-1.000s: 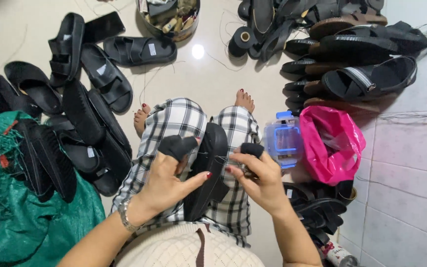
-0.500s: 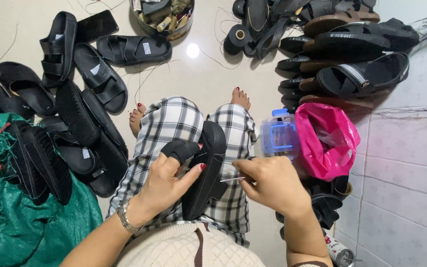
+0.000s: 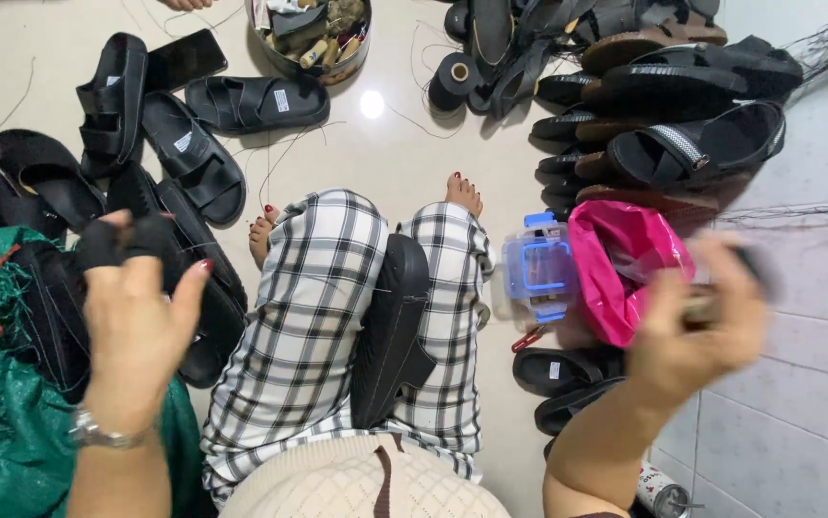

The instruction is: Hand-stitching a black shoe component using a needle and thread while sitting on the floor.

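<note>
A black sandal (image 3: 393, 331) lies sole-up along my lap, wedged between my knees in checked trousers, and neither hand touches it. My left hand (image 3: 136, 321) is raised out to the left above the green net. It has black guards on the fingertips, the thumb is spread, and I see nothing in its grip. My right hand (image 3: 697, 331) is flung out to the right over the tiled wall, blurred, and closed round a small dark tool (image 3: 745, 273).
Black sandals (image 3: 188, 158) lie spread at the left and stacked at the upper right (image 3: 692, 144). A pink bag (image 3: 620, 264) and a blue-lidded clear box (image 3: 536, 269) sit by my right knee. A round tin of odds (image 3: 313, 29) and a black thread spool (image 3: 454, 77) stand ahead. A green net (image 3: 1, 422) is bunched at the lower left.
Both hands have left the sandal and swung wide apart, the left to the left, the right to the right with the tool. The sandal now rests on my lap alone.
</note>
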